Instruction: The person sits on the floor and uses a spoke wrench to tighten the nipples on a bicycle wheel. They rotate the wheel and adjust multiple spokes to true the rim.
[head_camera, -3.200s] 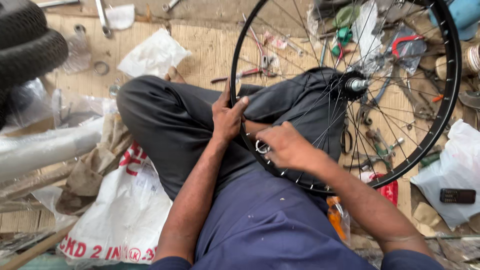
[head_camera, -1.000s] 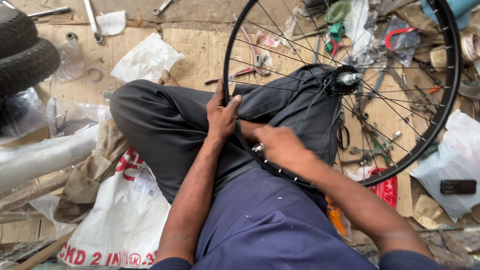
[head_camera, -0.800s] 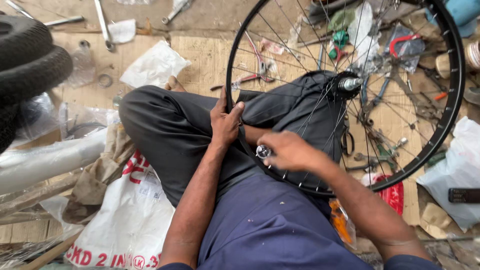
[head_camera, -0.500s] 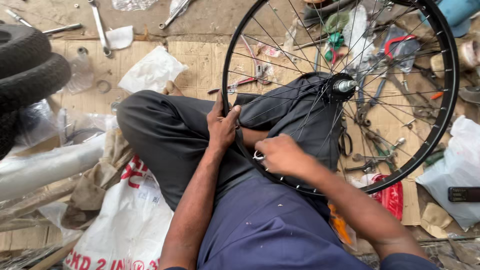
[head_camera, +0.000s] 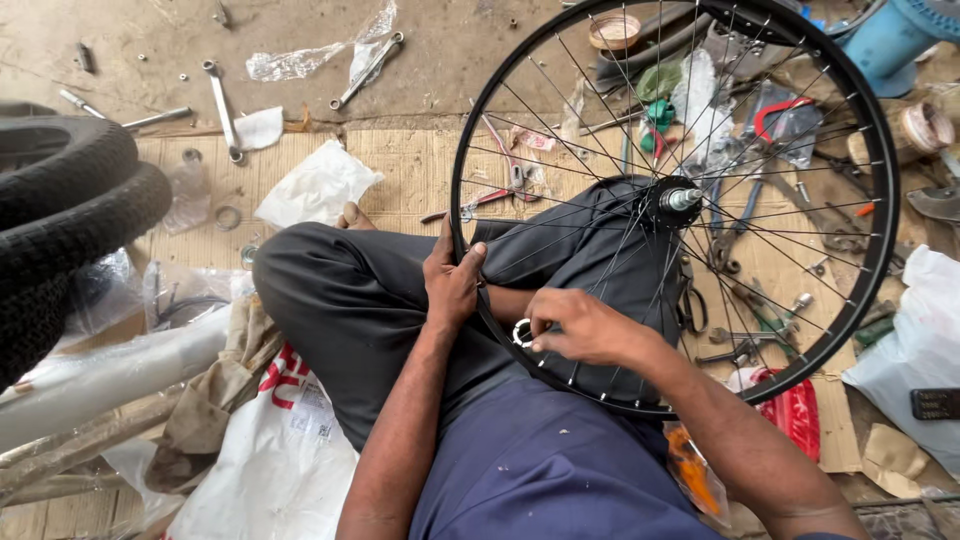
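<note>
The left hand (head_camera: 452, 285) grips the bicycle wheel rim (head_camera: 880, 180); the right hand (head_camera: 578, 327) pinches a small round spoke wrench (head_camera: 522, 333), which could slip off the nipple.

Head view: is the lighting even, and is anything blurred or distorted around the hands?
Head view: soft, even daylight with no hard shadows; left hand on the rim and right hand at a small ring tool are sharp; mild glare on the hub; wide-angle bending stretches the tyres at the edge.
</note>
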